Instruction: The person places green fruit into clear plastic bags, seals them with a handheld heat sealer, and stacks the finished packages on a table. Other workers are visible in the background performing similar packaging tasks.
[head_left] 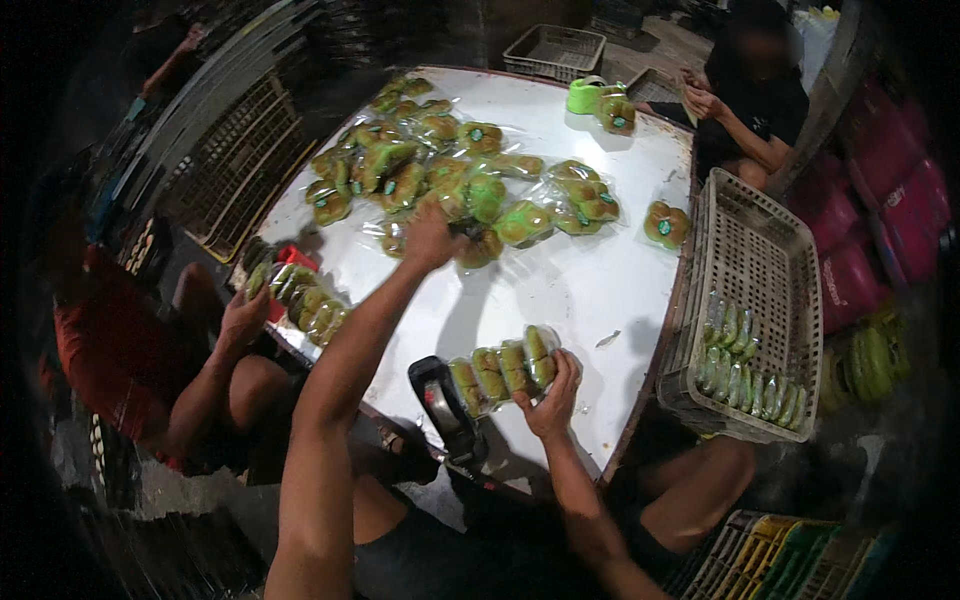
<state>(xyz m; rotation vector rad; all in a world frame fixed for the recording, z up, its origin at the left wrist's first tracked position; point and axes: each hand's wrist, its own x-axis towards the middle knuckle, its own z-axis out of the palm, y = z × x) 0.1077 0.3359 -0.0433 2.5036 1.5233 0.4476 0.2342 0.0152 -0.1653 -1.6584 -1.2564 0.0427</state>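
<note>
My right hand [553, 398] grips the right end of a row of small bread rolls [500, 370] in clear plastic, thumb in front and fingers round the far side. The row's left end lies close beside a black tape dispenser [436, 398] at the near table edge; I cannot tell if they touch. My left arm stretches far forward, and my left hand [432, 238] is down at the near side of a heap of bagged buns [400, 180]. Its fingers are partly hidden, so any hold on a bag cannot be made out. Several bags carry small round labels.
A co-worker in red [130, 360] sits at left by more wrapped rolls [305, 300]; another person [755, 100] sits at the far right. A crate [715, 260] at right holds wrapped rolls. One bagged bun [666, 224] and a green tape dispenser [583, 97] stand on the white table [625, 310].
</note>
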